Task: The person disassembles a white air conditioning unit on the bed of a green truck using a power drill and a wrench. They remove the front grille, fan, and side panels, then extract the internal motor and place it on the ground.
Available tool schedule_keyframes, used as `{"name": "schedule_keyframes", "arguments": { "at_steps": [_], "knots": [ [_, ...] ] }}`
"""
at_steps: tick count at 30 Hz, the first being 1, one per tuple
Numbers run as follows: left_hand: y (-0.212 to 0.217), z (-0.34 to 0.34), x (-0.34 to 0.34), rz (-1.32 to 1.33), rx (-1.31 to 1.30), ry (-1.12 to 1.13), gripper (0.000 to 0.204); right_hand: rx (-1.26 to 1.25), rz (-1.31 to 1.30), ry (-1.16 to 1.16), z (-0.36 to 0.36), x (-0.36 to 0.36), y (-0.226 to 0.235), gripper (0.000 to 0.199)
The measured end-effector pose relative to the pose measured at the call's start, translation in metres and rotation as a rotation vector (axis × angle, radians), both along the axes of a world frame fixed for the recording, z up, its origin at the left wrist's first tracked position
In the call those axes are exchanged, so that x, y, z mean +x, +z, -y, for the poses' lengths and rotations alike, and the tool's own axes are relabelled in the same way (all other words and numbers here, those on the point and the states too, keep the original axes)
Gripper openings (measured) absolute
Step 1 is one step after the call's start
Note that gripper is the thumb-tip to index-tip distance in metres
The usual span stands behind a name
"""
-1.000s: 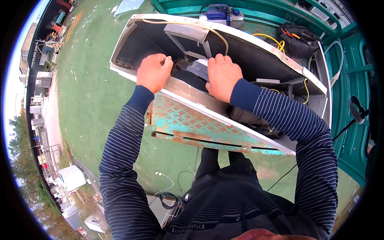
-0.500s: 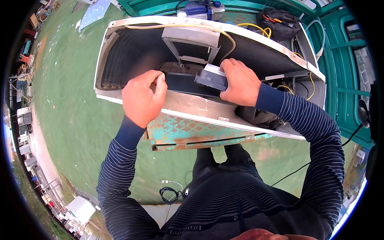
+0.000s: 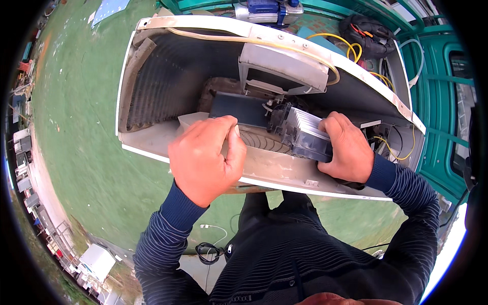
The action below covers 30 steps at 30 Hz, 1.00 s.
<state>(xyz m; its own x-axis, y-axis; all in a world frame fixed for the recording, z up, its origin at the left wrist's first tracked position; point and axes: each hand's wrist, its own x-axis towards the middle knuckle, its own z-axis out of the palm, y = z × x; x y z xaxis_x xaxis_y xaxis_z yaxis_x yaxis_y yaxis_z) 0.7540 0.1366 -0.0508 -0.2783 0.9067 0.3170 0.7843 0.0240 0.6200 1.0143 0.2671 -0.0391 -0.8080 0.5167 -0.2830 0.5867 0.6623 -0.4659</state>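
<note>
An opened white air-conditioner outdoor unit [image 3: 168, 23] lies in front of me with its inside showing. My right hand [image 3: 349, 148] is closed round the right end of a dark electronic module with a silvery finned heat sink [image 3: 308, 128], tilted inside the casing. My left hand [image 3: 206, 160] is in a pinch above the near wall; whatever its fingertips hold, if anything, is hidden. Beyond it lies a dark flat panel [image 3: 238, 109]. A curved finned coil [image 3: 170, 76] lines the left side, and a round wire grille [image 3: 262, 141] shows under the module.
A grey metal bracket [image 3: 284, 66] stands out inside the casing. A pale hose [image 3: 218, 38] runs along the far rim. Yellow hoses [image 3: 351, 46], a blue pump [image 3: 269, 12] and a black bag [image 3: 370, 33] lie behind. A coiled black cable [image 3: 207, 252] rests on the ground.
My right hand and the module have moved right and lower in the view. My left hand has also come rightward and nearer. The unit appears shifted as my view moved.
</note>
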Motion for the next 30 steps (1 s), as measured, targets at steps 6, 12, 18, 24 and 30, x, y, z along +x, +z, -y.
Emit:
{"name": "schedule_keyframes", "arguments": {
  "at_steps": [6,12,18,24,30],
  "knots": [
    [0.001,-0.002,0.0,-0.014,0.023,0.005,0.011,-0.013,-0.063,0.066,-0.01,-0.005,0.035,0.057],
    [0.007,0.0,0.003,0.007,-0.053,0.029,0.012,-0.003,-0.069,0.044,-0.005,0.0,0.081,0.057],
    [-0.002,0.003,0.007,0.019,0.036,0.114,0.005,0.029,-0.078,-0.022,0.001,0.006,0.147,0.049],
    [0.008,0.003,0.01,0.0,-0.031,0.105,0.011,-0.022,-0.116,-0.134,0.001,0.023,0.16,0.04],
    [0.009,0.003,0.016,-0.009,-0.081,0.182,0.014,-0.02,-0.268,-0.069,0.009,0.0,0.151,0.037]
  ]
}}
